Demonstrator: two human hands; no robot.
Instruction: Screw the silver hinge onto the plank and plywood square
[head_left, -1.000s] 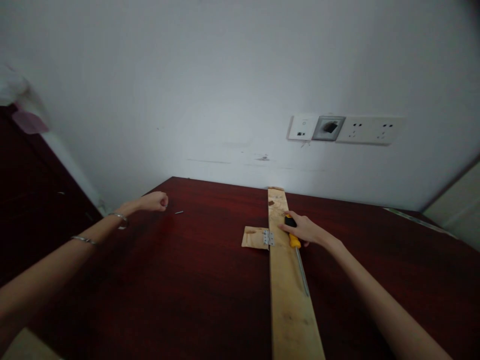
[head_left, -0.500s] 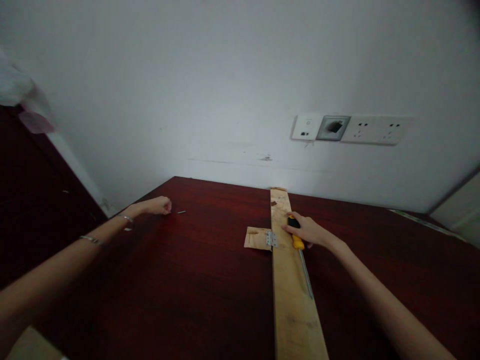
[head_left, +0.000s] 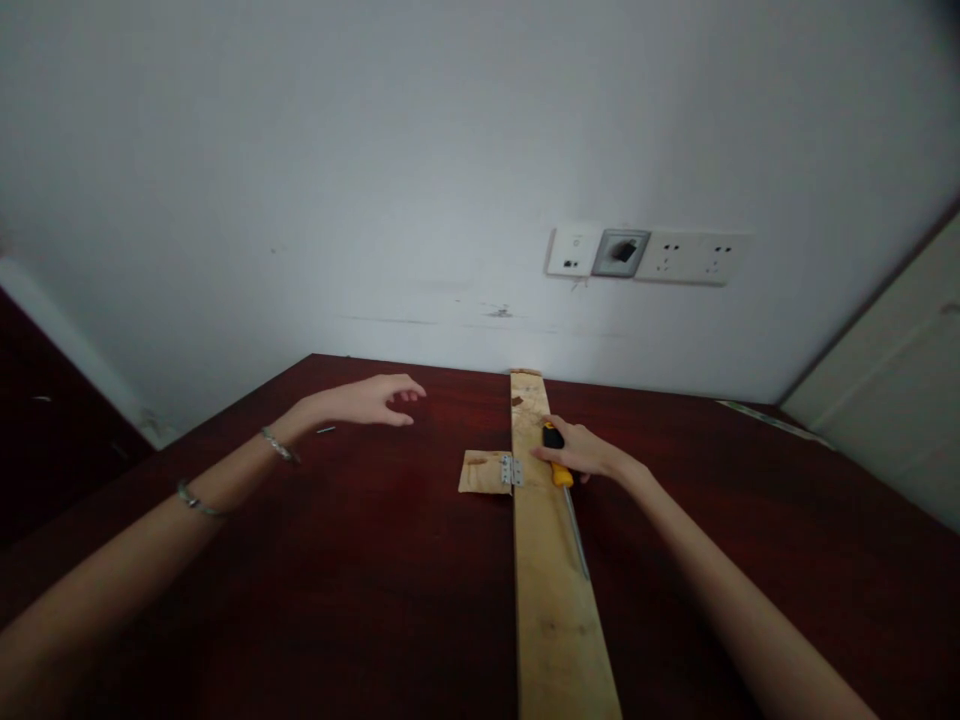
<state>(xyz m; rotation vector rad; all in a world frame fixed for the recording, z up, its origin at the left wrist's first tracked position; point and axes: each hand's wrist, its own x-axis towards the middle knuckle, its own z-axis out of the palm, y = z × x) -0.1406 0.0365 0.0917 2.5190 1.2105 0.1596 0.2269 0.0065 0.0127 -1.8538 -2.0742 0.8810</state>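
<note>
Over the left side of the dark red tabletop (head_left: 375, 580), the left hand (head_left: 375, 398) is open, fingers bent, with nothing seen in it. Half a second ago it was a fist near the small metal pin (head_left: 325, 430); now it is past the pin and closer to the hinge (head_left: 511, 470), so it seems free. The right hand (head_left: 581, 450) stays put, gripping the yellow and black screwdriver (head_left: 562, 474), whose rod lies along the long wooden board (head_left: 555, 620). The hinge sits across the seam between that board and a short wood piece (head_left: 478, 474) on its left. Behind the tabletop, a scuffed white wall (head_left: 300, 150) has a row of sockets (head_left: 686, 255). A pale panel (head_left: 892, 390) stands at right.
</note>
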